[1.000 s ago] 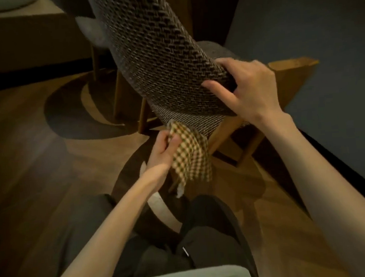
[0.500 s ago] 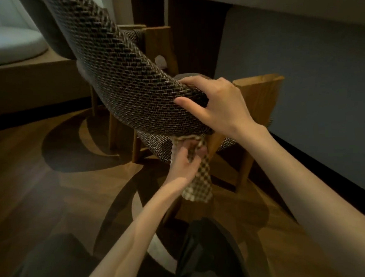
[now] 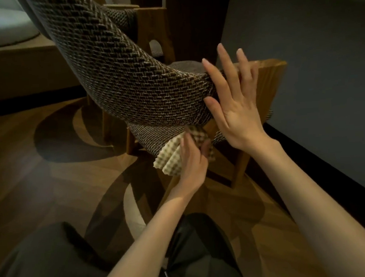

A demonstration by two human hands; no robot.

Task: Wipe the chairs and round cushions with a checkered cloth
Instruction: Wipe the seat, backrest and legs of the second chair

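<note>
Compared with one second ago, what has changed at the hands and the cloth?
The right hand let go of the end of the woven backrest; its fingers are now straight and spread beside it. The left hand raised the checkered cloth against the weave under the backrest. Unchanged: the left hand still holds the cloth.

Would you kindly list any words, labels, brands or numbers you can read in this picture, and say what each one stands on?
There is no readable text anywhere in this view.
The checkered cloth held by the left hand shows only its checks.
The woven chair back and wooden frame carry no visible label.
The small pale tab on the dark trousers is too small to tell whether it bears a mark.
</note>
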